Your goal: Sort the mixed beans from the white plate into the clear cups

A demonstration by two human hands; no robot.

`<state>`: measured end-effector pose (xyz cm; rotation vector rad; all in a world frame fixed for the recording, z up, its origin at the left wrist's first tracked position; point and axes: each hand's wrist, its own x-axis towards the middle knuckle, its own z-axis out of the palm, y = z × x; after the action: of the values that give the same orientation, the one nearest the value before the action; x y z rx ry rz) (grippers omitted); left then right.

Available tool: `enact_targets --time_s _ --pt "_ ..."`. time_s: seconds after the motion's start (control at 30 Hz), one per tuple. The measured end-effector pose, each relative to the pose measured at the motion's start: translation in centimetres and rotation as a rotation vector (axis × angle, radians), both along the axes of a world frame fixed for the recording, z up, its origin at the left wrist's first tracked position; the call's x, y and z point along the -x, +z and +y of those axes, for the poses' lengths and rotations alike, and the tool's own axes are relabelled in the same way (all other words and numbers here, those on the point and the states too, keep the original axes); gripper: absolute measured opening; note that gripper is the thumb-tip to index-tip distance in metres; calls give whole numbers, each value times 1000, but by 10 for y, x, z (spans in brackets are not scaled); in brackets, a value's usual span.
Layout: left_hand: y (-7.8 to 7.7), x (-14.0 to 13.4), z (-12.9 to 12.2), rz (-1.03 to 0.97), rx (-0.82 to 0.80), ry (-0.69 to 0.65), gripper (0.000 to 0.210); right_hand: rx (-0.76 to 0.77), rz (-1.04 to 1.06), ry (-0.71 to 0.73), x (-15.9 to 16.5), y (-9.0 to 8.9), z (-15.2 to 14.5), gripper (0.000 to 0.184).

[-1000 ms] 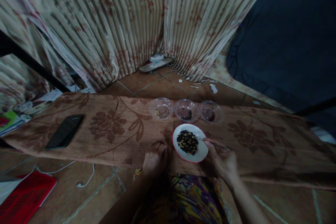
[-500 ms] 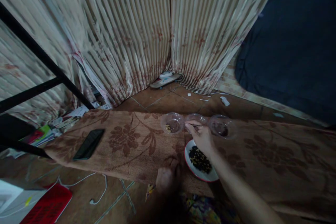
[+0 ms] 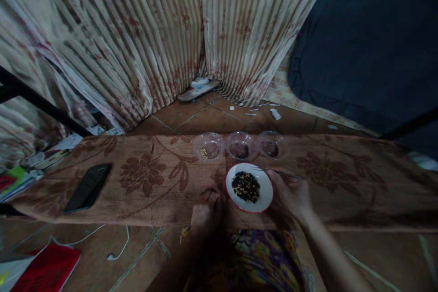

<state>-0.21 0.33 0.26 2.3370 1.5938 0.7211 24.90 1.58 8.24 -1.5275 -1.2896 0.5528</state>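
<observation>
Okay so the right hand (image 3: 290,196) has a slim tweezers-like tool (image 3: 285,174) pinched between thumb and fingers, tip pointing left over the edge of a white dish with a red rim (image 3: 265,196). The dish sits on the brown flower-patterned cloth (image 3: 164,212), right between the two hands, with a pile of mixed black and yellow grains (image 3: 245,187) in it. I can't make out anything gripped in the tool's tip.

Left hand (image 3: 206,214) is resting at the near edge of the cloth, just left of the dish, fingers curled in. Too dark down there to tell how tight they are or if there's something inside.

Just behind the dish there's a row of three clear plastic cups: the left cup (image 3: 214,149) has a few yellow grains, the middle cup (image 3: 235,140) and the right cup (image 3: 267,138) each have some dark stuff at the bottom.

For the label nerds: the papers (image 3: 70,141) far left have print on them, way too small to read. The red item (image 3: 51,267) on the floor has faint darker rows, also unreadable. The skateboard (image 3: 199,91) by the curtain (image 3: 164,32) has a pale blue marking, no idea what it says. Dark phone (image 3: 88,188) lies at the cloth's left end.
</observation>
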Motion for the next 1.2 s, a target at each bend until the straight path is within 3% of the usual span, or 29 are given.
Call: enact_targets --time_s 0.13,0.27,1.2 --pt "2 0 1 3 2 -8 19 88 -27 -8 -18 -14 -25 34" --pt "2 0 0 19 10 -12 20 130 -117 84 -18 -14 -38 33" --pt "3 1 0 16 12 -13 16 112 -172 154 -4 -22 -30 33"
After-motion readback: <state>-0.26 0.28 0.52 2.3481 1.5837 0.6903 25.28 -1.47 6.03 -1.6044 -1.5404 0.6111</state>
